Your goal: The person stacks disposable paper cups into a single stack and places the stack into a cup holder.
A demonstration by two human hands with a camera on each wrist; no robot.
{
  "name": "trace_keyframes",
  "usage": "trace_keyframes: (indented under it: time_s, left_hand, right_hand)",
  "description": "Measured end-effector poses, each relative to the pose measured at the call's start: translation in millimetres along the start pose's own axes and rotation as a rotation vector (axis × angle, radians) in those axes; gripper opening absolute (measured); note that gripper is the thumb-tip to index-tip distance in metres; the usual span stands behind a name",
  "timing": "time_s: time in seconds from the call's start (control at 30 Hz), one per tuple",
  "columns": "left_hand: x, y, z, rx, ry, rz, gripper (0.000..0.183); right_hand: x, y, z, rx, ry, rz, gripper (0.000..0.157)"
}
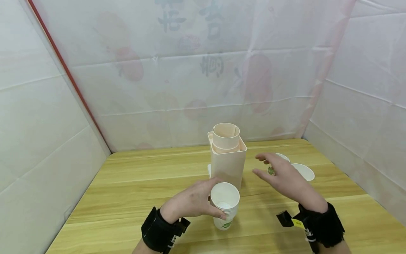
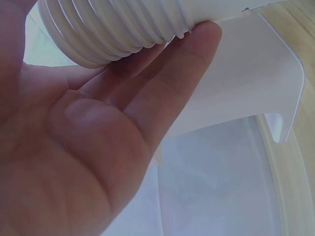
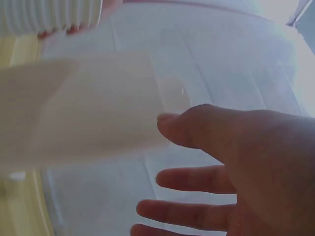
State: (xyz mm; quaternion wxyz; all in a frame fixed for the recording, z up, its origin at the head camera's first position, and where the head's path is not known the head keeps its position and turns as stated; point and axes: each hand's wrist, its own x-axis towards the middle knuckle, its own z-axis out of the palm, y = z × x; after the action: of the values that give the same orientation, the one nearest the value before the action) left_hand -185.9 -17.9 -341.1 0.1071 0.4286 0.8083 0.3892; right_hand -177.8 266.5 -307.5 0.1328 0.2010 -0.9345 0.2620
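Note:
My left hand grips a stack of nested white paper cups, thumb in front and fingers behind. The stack stands mouth up in the head view, with a green leaf print low on the bottom cup. In the left wrist view, the stacked rims lie against the fingers. Directly behind the stack is a cream box-shaped holder with a round tube rising from its top. My right hand is held to the right of the holder, fingers spread and holding nothing.
Two round white pieces are on the wooden table behind my right hand, partly hidden by it; a green print shows beside the fingers. White cloth walls enclose the table at the back and sides.

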Motion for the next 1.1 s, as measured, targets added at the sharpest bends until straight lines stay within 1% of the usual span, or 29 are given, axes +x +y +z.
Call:
trace_keyframes:
  time_s: [0.17,0.33,0.47,0.6,0.73,0.83,0.93,1.1]
  left_hand:
    - [-0.6,-0.1,-0.4,0.005,-0.002,-0.034,0.073]
    - [-0.6,0.3,-0.5,0.003,-0.002,-0.040,0.073]
    - [-0.6,0.5,-0.7,-0.002,-0.003,-0.036,0.073]
    - [-0.5,-0.2,-1.0,-0.010,-0.004,-0.023,0.073]
    - [-0.3,-0.7,-0.7,-0.021,-0.004,-0.012,0.072]
    - [-0.2,-1.1,-0.2,-0.018,-0.003,-0.005,0.072]
    - [0.0,-1.1,0.4,-0.011,-0.003,0.002,0.073]
    - [0.0,-0.5,0.4,-0.003,-0.002,0.007,0.073]
  right_hand:
    - [-1,19,-5.4,-0.046,0.038,0.097,0.049]
    - [0,39,-6.8,-0.136,0.097,0.184,0.050]
    - [-2,58,-3.9,-0.185,0.129,0.288,0.055]
    - [-4,73,0.5,-0.194,0.107,0.380,0.063]
    - [-6,83,4.6,-0.203,0.047,0.437,0.074]
    - [-7,90,8.7,-0.213,0.004,0.456,0.079]
    - [-9,94,12.5,-0.225,-0.019,0.462,0.077]
    - [-12,97,13.3,-0.255,-0.016,0.469,0.075]
